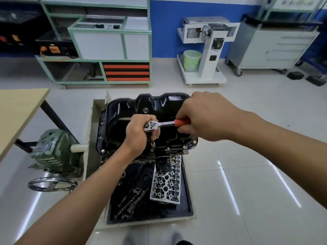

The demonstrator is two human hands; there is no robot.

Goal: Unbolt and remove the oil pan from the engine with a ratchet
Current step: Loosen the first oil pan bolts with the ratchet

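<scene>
Gripping the red handle of the chrome ratchet (pixel 159 124), the right hand (pixel 207 117) is curled tight around it, while the left hand (pixel 139 133) wraps round the ratchet's head and the extension beneath. The tool points down at the near flange of the glossy black metal oil pan (pixel 159 103), sitting bottom-up on the engine (pixel 178 153), above a black tray (pixel 155 213) holding a silver cylinder head (pixel 166 184)

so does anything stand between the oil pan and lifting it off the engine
Yes: bolts sit in the near flange of the oil pan, so it looks fastened. The ratchet, gripped by the left hand and right hand, also crosses above it.
</scene>
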